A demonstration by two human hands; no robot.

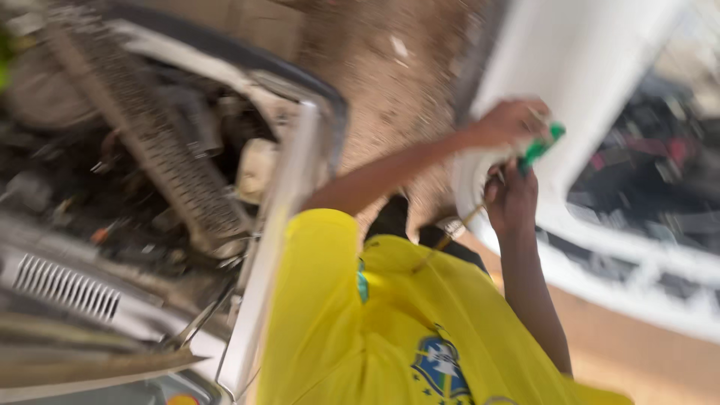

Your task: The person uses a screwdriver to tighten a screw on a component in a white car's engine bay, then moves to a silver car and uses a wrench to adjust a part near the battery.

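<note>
At about two o'clock, the left hand [512,120] closes around a green-handled tool [541,146] against the white car body [577,60]. Just below, at its six o'clock, the right hand [511,199] grips the same tool's lower part; blur hides the fingers' exact hold.

Bright daylight floods the scene — the white car body [592,67] at upper right glares nearly blown out. Motion blur smears everything, edges worst. The engine bay [112,172] at left lies in shadow; the yellow shirt [390,330] is vividly lit.
</note>
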